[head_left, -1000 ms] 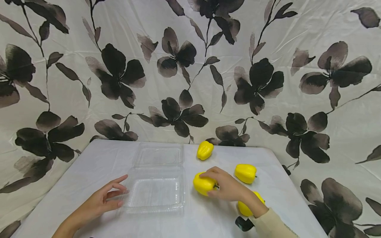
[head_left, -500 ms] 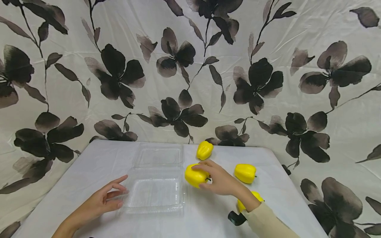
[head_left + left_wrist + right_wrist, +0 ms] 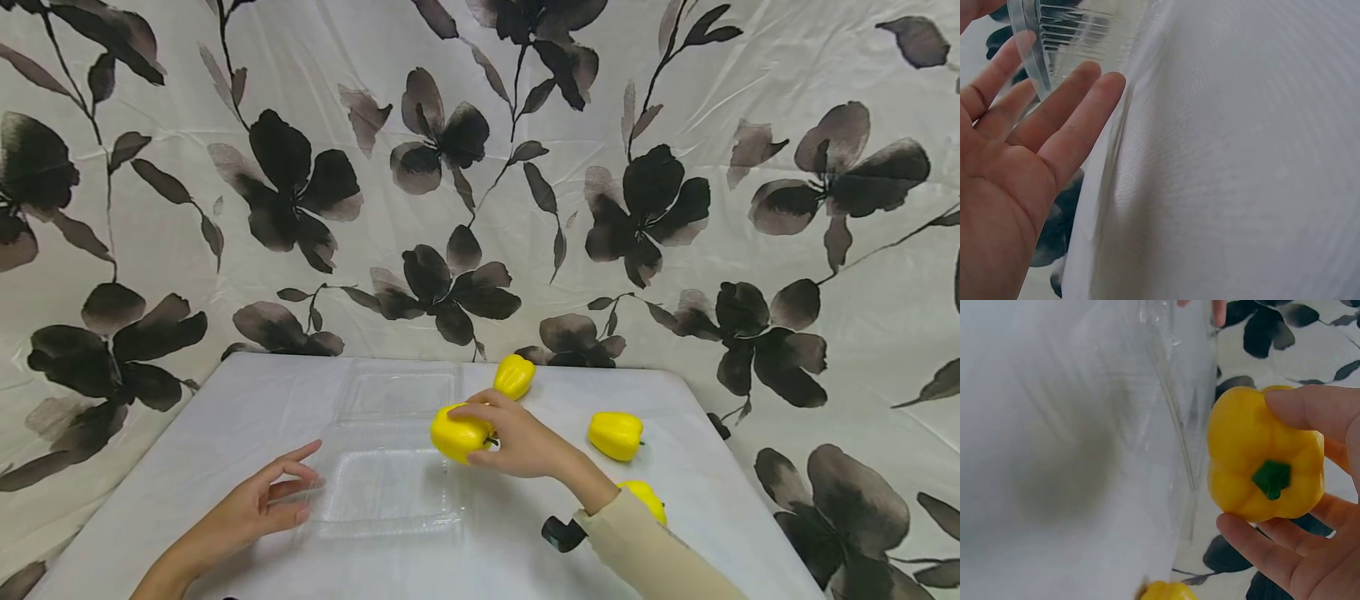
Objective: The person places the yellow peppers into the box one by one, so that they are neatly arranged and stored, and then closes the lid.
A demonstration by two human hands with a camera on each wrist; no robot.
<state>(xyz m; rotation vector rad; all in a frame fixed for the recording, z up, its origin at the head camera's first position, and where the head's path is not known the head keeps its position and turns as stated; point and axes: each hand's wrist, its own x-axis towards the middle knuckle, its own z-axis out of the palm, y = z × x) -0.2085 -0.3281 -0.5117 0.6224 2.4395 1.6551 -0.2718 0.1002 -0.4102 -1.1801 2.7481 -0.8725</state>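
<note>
My right hand [image 3: 521, 437] grips a yellow bell pepper [image 3: 459, 433] with a green stem [image 3: 1272, 479]. In the right wrist view, thumb and fingers are curled round this pepper, and the stem faces the camera. It hangs over the right rim of a clear plastic clamshell box [image 3: 390, 492], whose lid [image 3: 401, 394] lies folded back flat behind the base. At the left side of the box is my left hand [image 3: 258, 504], fingers extended and spread. The left wrist view shows its fingertips at the box's clear ribbed wall [image 3: 1079, 34].
Other yellow peppers lie on the white table: one at the back [image 3: 514, 377], one to the right [image 3: 616, 435], and one partly hidden behind the right forearm [image 3: 647, 500]. A floral curtain [image 3: 480, 183] hangs along the table's far edge. A black device [image 3: 562, 534] sits at the right wrist.
My right hand has carried the pepper leftward and up from beside the box to over its right rim. The left hand has stayed in place.
</note>
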